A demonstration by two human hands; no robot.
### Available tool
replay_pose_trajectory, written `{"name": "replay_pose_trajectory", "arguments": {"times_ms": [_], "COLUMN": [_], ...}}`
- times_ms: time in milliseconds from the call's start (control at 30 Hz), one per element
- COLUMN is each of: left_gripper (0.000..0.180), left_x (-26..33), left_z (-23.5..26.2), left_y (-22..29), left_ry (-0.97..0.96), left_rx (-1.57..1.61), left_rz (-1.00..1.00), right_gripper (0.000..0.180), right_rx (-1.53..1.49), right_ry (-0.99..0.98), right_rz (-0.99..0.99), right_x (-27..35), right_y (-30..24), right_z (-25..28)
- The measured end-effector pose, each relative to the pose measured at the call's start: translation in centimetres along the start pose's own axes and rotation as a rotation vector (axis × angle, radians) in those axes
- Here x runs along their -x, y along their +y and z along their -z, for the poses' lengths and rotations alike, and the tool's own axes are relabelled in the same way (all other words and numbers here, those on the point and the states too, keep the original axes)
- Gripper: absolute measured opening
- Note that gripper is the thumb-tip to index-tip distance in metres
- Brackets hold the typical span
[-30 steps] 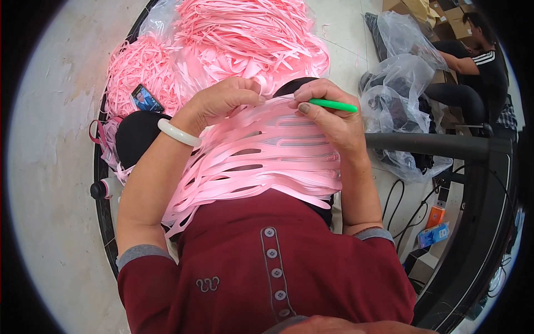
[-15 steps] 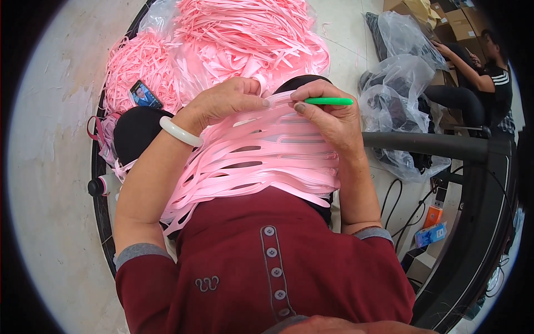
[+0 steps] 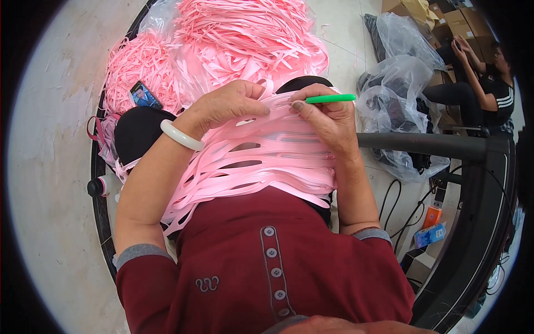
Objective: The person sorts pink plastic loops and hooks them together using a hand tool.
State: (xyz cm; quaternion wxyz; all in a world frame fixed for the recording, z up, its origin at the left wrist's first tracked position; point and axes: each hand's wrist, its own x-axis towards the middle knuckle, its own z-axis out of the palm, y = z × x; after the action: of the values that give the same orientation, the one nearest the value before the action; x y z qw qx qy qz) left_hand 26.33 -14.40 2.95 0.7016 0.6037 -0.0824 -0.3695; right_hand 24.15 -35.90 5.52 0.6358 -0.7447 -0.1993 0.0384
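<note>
Long pink fabric strips (image 3: 250, 161) lie across my lap in rows, joined in places with oval gaps between them. My left hand (image 3: 236, 103), with a white bangle (image 3: 182, 135) on its wrist, pinches the far edge of these strips between thumb and fingers. Close beside it, my right hand (image 3: 329, 116) grips a slim tool with a bright green handle (image 3: 331, 98). The handle points out to the right, and its working tip by the strips is too small to make out.
Beyond my knees rise big heaps of loose pink strips (image 3: 245, 33) in clear plastic. A phone (image 3: 146, 95) leans on the left heap. At right are a dark metal bar (image 3: 423, 143), plastic bags (image 3: 397, 94) and cables. A seated person (image 3: 486, 92) is near cardboard boxes (image 3: 461, 25).
My right hand and the green tool have shifted very slightly. My left hand stays on the strips almost unmoved. The person at right has raised both hands and changed posture.
</note>
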Motion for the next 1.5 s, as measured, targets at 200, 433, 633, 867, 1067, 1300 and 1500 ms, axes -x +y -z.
{"name": "replay_pose_trajectory", "arguments": {"times_ms": [200, 433, 633, 867, 1067, 1300, 1500], "left_gripper": [0.024, 0.019, 0.021, 0.022, 0.027, 0.029, 0.023], "left_x": [0.0, 0.0, 0.0, 0.2, 0.3, 0.3, 0.4], "left_z": [0.8, 0.4, 0.5, 0.6, -0.2, -0.7, -0.5], "left_y": [-0.2, -0.2, -0.1, 0.0, 0.3, 0.2, -0.1], "left_ry": [-0.005, 0.062, 0.064, 0.036, 0.072, 0.037, 0.028], "left_rx": [-0.141, -0.084, -0.091, -0.016, 0.028, 0.05, 0.009], "left_rz": [-0.002, -0.011, -0.004, -0.014, -0.069, -0.089, -0.084], "right_gripper": [0.008, 0.012, 0.012, 0.012, 0.016, 0.016, 0.008], "right_rx": [0.15, 0.16, 0.165, 0.318, 0.52, 0.475, 0.157], "right_ry": [-0.105, -0.108, -0.093, -0.105, -0.023, 0.163, 0.119], "right_rz": [0.104, 0.141, 0.164, 0.246, 0.473, 0.535, 0.264], "right_x": [0.0, 0.2, 0.2, 0.1, 0.0, 0.3, 0.6], "right_y": [0.1, 0.0, 0.0, 0.6, 1.0, 0.9, 0.4], "right_z": [-0.2, -0.3, -0.3, -0.6, -1.3, -1.3, -0.4]}}
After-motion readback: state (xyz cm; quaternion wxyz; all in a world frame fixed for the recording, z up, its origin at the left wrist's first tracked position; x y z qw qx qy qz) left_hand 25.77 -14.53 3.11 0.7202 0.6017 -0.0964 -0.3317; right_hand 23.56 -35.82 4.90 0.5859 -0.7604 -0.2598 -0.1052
